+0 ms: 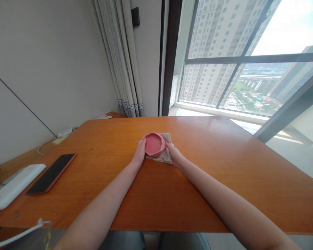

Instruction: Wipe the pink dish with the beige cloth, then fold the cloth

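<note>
A small pink dish (153, 144) with a wavy, angular rim is held tilted over the middle of the table, its hollow facing me. My left hand (140, 151) grips its left edge, thumb at the rim. On the other side, my right hand (174, 152) is closed on a light grey-beige cloth (166, 159), which is pressed against the dish's right side and shows behind and below it. The fingers of both hands are partly hidden behind the dish and cloth.
The brown wooden table (114, 139) spreads around my arms. A black phone-like slab (52, 173) lies at left, beside a white flat device (18, 184). A white power strip (65, 132) sits by the wall, and a white cable (28, 232) hangs near the front left edge.
</note>
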